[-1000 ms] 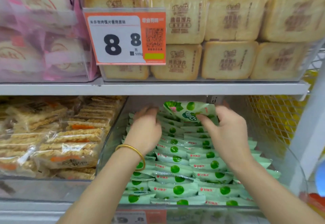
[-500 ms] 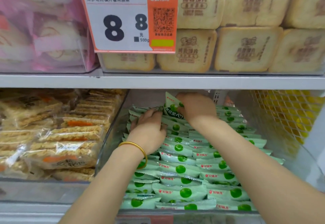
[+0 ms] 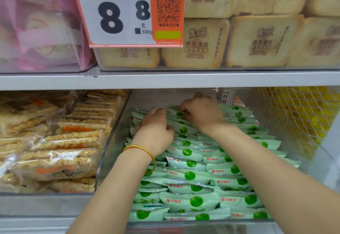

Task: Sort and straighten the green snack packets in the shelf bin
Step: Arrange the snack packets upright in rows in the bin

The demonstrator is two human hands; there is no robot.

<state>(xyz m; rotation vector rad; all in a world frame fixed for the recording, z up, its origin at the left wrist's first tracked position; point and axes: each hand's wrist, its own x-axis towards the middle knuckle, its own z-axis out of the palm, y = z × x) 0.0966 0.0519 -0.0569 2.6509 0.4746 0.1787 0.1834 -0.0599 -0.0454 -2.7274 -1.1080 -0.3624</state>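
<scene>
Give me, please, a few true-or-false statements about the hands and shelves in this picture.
1. Both the left hand and the right hand are on the green packets near the back of the clear bin. True.
2. The gold bracelet is on the right wrist. False: it is on the left wrist.
3. The price tag shows 8 8. True.
4. The bin left of the green packets holds drink bottles. False: it holds tan crisp bars in clear wrap.
</scene>
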